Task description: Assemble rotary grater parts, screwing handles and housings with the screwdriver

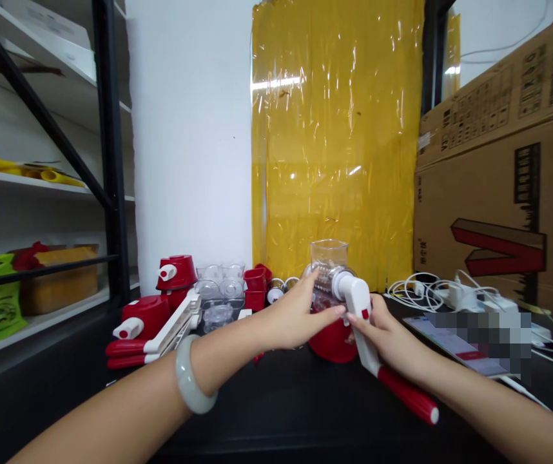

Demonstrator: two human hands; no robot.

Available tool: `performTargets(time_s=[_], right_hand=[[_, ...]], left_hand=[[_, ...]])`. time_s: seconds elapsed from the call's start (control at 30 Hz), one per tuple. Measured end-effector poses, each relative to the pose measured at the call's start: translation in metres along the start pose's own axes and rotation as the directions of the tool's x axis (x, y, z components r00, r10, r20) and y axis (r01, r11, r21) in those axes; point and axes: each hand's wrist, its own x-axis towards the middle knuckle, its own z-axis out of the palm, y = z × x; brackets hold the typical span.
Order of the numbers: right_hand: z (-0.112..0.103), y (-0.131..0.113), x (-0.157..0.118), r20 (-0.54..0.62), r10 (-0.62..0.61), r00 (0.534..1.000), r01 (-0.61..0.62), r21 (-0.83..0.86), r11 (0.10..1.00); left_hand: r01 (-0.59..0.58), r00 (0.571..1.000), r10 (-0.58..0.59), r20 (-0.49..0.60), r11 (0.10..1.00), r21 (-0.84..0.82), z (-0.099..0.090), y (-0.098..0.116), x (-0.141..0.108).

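Note:
A hand-cranked rotary grater (pixel 333 340) with a red base stands upright on the black table. Its clear hopper (pixel 329 251) points up, and a metal drum shows inside the clear housing. My left hand (pixel 300 312) grips the housing from the left, its thumb stretched toward the hub; some fingertips are hidden behind it. At the front sits a white crank handle (pixel 361 309) with a red grip, slanting down to the right. My right hand (pixel 385 325) is closed on the white arm of this crank near the hub, thumb in front and fingers partly hidden.
Left on the table (pixel 257 412) lie red grater bases (pixel 145 316), spare crank handles (pixel 160 338) and clear plastic parts (pixel 221 280). Red pushers (pixel 256 287) stand behind. White cables (pixel 421 290) and a tablet (pixel 460 345) are at right, beside a large carton (pixel 489 193).

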Motion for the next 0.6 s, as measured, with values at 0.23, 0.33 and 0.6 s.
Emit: performTargets(time_s=[0.23,0.33,0.6], right_hand=[[0.032,-0.003,-0.01,0.05,-0.038,0.998,0.028,0.184,0.982],[0.045,-0.001,-0.007,0.071,-0.045,0.996,0.028,0.235,0.972],[0.068,0.008,0.013,0.012,-0.273,0.962,0.27,0.114,0.956]], left_hand=[[0.011,0.999,-0.01,0.037,1.0,-0.013,0.005,0.01,0.008],[0.043,0.998,-0.044,0.044,0.999,0.009,0.006,0.017,0.011],[0.153,0.985,-0.153,-0.083,0.988,-0.007,0.013,0.009,0.03]])
